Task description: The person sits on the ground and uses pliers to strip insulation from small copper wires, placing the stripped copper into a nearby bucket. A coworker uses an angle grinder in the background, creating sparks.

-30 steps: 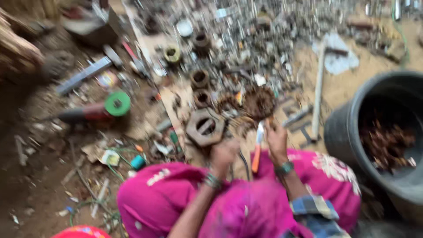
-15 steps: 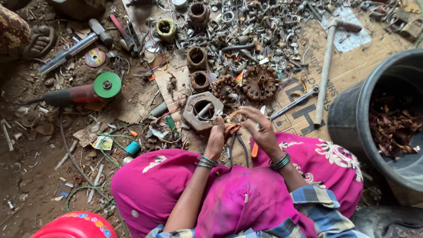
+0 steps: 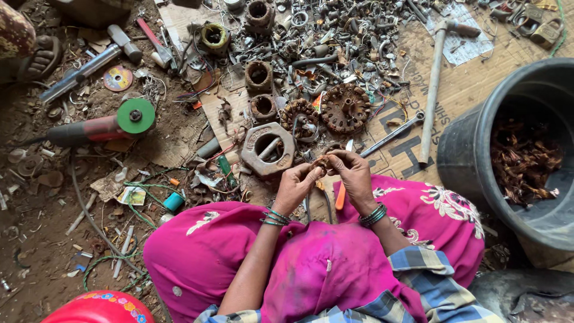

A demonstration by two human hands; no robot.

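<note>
My left hand (image 3: 297,186) and my right hand (image 3: 353,172) meet in front of my knees, both closed on a small rusty metal piece (image 3: 321,162) held between the fingertips. Bangles ring both wrists. An orange-handled screwdriver (image 3: 341,192) lies on the ground just under my hands. Right beyond my left hand sits a large hexagonal metal ring (image 3: 267,149). A round rusty motor part (image 3: 345,107) and a copper-wound coil (image 3: 298,115) lie a little farther out.
A black tub (image 3: 472,143) of rusty scrap stands at right. A long hammer (image 3: 433,84) and a spanner (image 3: 391,134) lie on cardboard (image 3: 460,78). An angle grinder with green disc (image 3: 98,125) is at left. Scrap metal heaps at the top. Another person's sandalled foot (image 3: 39,60) rests top left.
The view has steadied and shifted down. My hands have drawn together from the screwdriver's spot and now hold the small rusty piece between them.
</note>
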